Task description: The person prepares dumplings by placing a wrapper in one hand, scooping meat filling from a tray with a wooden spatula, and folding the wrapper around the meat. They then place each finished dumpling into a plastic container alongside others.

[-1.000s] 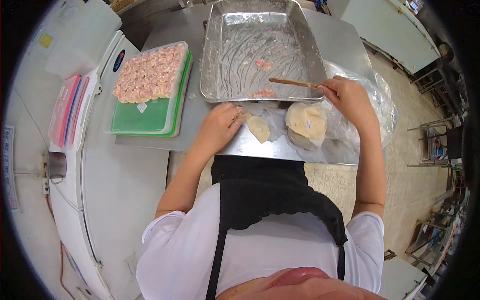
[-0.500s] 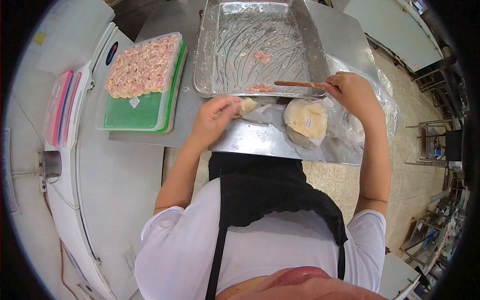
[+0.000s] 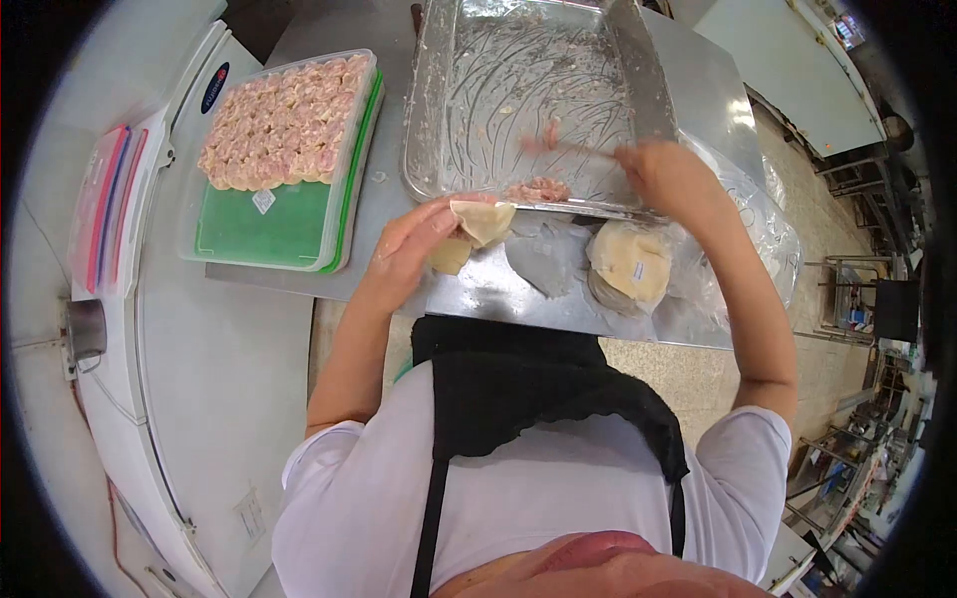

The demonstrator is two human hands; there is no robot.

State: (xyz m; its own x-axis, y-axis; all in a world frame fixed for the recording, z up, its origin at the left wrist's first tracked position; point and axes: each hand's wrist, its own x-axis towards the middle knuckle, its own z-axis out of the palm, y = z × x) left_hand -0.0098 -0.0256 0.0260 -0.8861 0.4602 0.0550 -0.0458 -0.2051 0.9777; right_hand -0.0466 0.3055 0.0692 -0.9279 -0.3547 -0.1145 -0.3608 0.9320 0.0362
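My left hand [image 3: 407,249] pinches a thin, pale dumpling wrapper [image 3: 484,221] just in front of the metal tray [image 3: 427,110]; a second pale wrapper piece [image 3: 451,256] shows below its fingers. Over the tray's right side, my right hand [image 3: 666,174] is closed round a thin wooden spatula [image 3: 583,150], blurred by motion. The spatula's tip is at a small lump of pink minced meat [image 3: 543,137]. More meat [image 3: 538,189] lies along the tray's near wall. A round stack of wrappers [image 3: 628,261] in plastic sits between my hands, close to the table edge.
On the left, a clear box holds rows of filled dumplings [image 3: 284,120] above a green base [image 3: 264,227]. Crumpled clear plastic [image 3: 753,214] lies at the table's right. A white freezer [image 3: 234,389] stands on the left, and racks [image 3: 857,289] line the far right.
My left hand has turned palm-up and the wrapper is now spread at its fingertips. My right hand has swung the spatula forward onto the meat. The view has shifted slightly.
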